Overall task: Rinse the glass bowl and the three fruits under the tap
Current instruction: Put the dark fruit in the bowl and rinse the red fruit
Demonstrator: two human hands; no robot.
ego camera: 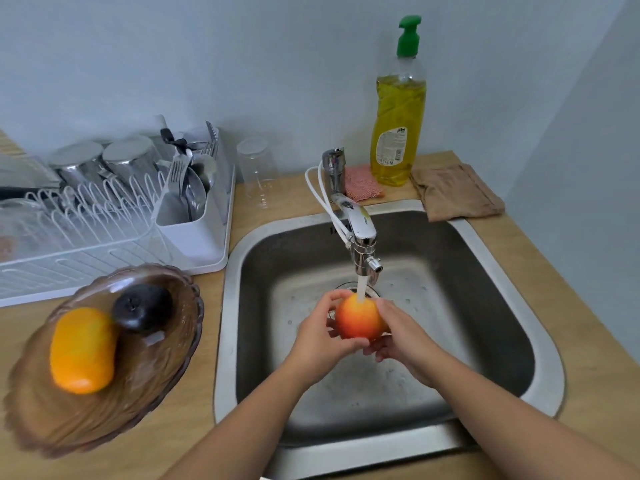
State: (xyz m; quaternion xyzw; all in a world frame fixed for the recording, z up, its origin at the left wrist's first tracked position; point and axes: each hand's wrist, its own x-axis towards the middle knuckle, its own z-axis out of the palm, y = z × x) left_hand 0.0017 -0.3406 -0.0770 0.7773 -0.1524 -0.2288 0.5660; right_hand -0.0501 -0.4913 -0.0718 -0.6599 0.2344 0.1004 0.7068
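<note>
One fruit (pixel 358 320) under tap (pixel 360 233); mango (pixel 81 349), dark fruit (pixel 143 308) in bowl (pixel 166 368).

Sink (pixel 227 341) centre-right in bench (pixel 180 410); tap (pixel 360 233) at its rear edge. Held fruit (pixel 358 317) under the spout, left hand (pixel 318 337) and right hand (pixel 401 337) either side. Bowl (pixel 156 368) lower left on bench, front fruit (pixel 83 351) and rear fruit (pixel 143 308) in it. Rack (pixel 104 258) behind bowl; tumbler (pixel 258 174) between rack and tap. Bottle (pixel 398 126), pad (pixel 362 183) (sponge, probably) and cloth (pixel 453 192) behind sink.
</note>
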